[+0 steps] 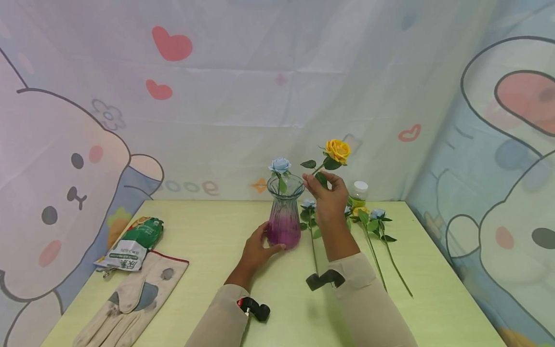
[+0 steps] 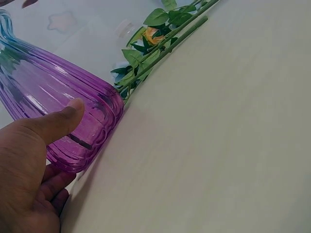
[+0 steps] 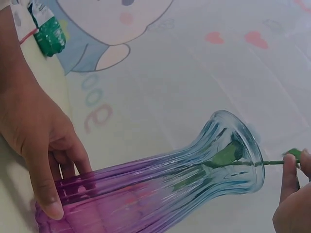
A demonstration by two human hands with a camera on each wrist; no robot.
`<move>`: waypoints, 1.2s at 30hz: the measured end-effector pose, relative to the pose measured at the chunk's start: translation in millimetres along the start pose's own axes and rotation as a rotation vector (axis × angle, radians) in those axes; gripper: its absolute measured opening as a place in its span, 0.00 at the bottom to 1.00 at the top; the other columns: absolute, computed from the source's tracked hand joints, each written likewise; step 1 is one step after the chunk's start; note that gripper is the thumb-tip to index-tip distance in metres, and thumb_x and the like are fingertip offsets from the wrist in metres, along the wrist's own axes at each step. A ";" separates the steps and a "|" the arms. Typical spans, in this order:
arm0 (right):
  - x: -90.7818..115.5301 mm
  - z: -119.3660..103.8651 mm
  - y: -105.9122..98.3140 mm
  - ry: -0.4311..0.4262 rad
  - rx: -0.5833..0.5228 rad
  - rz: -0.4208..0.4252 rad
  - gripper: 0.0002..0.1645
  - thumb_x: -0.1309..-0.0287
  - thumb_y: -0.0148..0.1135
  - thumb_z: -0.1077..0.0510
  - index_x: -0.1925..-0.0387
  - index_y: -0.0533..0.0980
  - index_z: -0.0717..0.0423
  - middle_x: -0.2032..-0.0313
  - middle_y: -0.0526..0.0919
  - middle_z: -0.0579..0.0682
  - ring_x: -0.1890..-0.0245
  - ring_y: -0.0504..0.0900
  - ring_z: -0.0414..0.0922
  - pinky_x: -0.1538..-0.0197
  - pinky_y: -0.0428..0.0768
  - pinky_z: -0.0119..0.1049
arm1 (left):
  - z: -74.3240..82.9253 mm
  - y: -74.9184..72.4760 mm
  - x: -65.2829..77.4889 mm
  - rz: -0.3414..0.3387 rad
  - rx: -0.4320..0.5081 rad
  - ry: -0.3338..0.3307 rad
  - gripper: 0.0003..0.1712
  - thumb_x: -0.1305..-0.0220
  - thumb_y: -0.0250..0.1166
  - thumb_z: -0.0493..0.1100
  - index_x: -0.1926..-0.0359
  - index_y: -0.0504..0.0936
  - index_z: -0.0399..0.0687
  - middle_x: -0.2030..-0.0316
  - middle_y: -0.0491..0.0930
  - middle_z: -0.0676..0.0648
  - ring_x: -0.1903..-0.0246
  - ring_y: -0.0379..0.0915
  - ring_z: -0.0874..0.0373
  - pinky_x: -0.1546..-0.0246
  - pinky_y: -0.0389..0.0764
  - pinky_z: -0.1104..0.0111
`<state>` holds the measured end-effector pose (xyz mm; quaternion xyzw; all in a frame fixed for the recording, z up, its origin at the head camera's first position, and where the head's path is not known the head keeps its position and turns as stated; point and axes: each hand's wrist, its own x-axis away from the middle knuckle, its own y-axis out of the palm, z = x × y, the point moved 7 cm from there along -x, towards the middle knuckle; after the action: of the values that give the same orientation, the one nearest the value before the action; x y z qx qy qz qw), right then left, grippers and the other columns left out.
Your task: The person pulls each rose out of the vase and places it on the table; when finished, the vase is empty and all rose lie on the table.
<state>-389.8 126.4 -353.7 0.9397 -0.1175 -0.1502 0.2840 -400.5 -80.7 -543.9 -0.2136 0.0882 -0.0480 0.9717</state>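
L hand [image 1: 255,251], lower centre of frame, grips the purple base of the vase [image 1: 284,226], thumb on one side & fingers on the other, prob. to stop it tipping while leaving the mouth free. R hand [image 1: 331,197], just right of centre, pinches the yellow rose [image 1: 338,150] by its stem btw thumb & fingers, near the rim; held below the bloom, prob. so petals don't get crushed, & stem looks angled into the mouth. Hands are apart, one low, one high, so neither blocks the other, I'd judge. Vase stands upright mid-frame on the table [image 1: 217,221], w/ a blue rose [image 1: 280,166] in it, bloom above the rim.

Right of vase, loose roses [image 1: 378,213] lie flat, stems twd bottom of frame, prob. for easy reach by R hand; some partly hidden by the arm. Jar [image 1: 360,193] w/ white lid is at the back edge. Far left of frame: packet [image 1: 147,233] overlaps the cuff end of the work gloves [image 1: 134,289], both well apart from the vase, seemingly kept clear of the work
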 end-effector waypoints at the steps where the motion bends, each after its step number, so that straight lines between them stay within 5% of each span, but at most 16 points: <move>1: 0.3 0.4 0.1 0.009 0.001 0.005 0.12 0.28 0.68 0.70 0.50 0.74 0.61 0.49 0.84 0.54 0.55 0.95 0.43 0.38 0.90 0.37 | 0.2 0.1 -0.1 -0.001 0.002 -0.002 0.56 0.38 0.83 0.52 0.16 0.64 0.45 0.21 0.71 0.37 0.19 0.66 0.38 0.16 0.65 0.44; 3: 0.9 1.1 -0.1 0.023 0.003 0.007 0.06 0.26 0.67 0.65 0.56 0.76 0.62 0.52 0.87 0.55 0.53 0.95 0.43 0.36 0.89 0.36 | 0.8 0.3 -0.3 -0.002 0.004 -0.003 0.56 0.38 0.83 0.52 0.16 0.64 0.45 0.21 0.72 0.37 0.19 0.65 0.38 0.16 0.65 0.43; 10: -0.6 4.0 -1.2 0.021 -0.029 -0.049 0.23 0.20 0.61 0.56 0.75 0.84 0.60 0.54 0.88 0.55 0.49 0.94 0.44 0.33 0.86 0.35 | 2.4 0.3 -0.4 -0.004 -0.006 0.004 0.56 0.38 0.83 0.51 0.16 0.64 0.45 0.22 0.72 0.37 0.20 0.67 0.38 0.16 0.66 0.43; 14: -0.7 5.0 -1.0 0.009 -0.049 -0.107 0.19 0.21 0.61 0.66 0.71 0.90 0.59 0.55 0.92 0.54 0.51 0.95 0.45 0.35 0.89 0.36 | 3.9 0.0 0.7 -0.004 0.007 0.005 0.55 0.38 0.83 0.51 0.17 0.64 0.44 0.22 0.72 0.37 0.20 0.67 0.37 0.16 0.66 0.44; 18: 2.3 4.6 -0.1 0.014 0.007 -0.157 0.10 0.27 0.61 0.74 0.56 0.88 0.73 0.54 0.91 0.53 0.51 0.94 0.47 0.36 0.90 0.38 | 3.5 -0.3 1.2 -0.003 0.006 0.004 0.56 0.38 0.83 0.51 0.17 0.64 0.44 0.22 0.72 0.37 0.20 0.67 0.37 0.16 0.67 0.44; 24: 4.5 7.2 0.7 0.051 0.099 -0.163 0.24 0.29 0.61 0.78 0.34 0.75 0.80 0.47 0.81 0.49 0.52 0.92 0.40 0.35 0.89 0.36 | 1.9 -0.1 1.1 -0.004 -0.005 -0.002 0.56 0.38 0.83 0.52 0.16 0.64 0.44 0.21 0.72 0.37 0.19 0.66 0.38 0.16 0.66 0.44; 31: 1.8 3.9 -6.1 -0.010 0.287 -0.084 0.21 0.32 0.67 0.75 0.39 0.82 0.70 0.47 0.86 0.54 0.58 0.92 0.35 0.53 0.90 0.29 | 2.7 -0.3 1.6 -0.008 -0.001 -0.014 0.56 0.37 0.83 0.52 0.16 0.64 0.44 0.21 0.71 0.37 0.19 0.65 0.37 0.16 0.65 0.44; 36: 1.6 0.3 -1.5 -0.107 0.346 -0.132 0.14 0.33 0.70 0.74 0.47 0.85 0.73 0.44 0.89 0.61 0.55 0.93 0.36 0.57 0.89 0.29 | 2.7 -0.7 1.0 -0.005 -0.004 -0.018 0.56 0.38 0.83 0.52 0.16 0.64 0.44 0.21 0.71 0.37 0.19 0.65 0.38 0.15 0.64 0.44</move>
<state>-388.2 127.0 -355.2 0.9708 -0.0947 -0.1959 0.1011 -399.1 -80.4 -541.4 -0.2162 0.0788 -0.0482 0.9720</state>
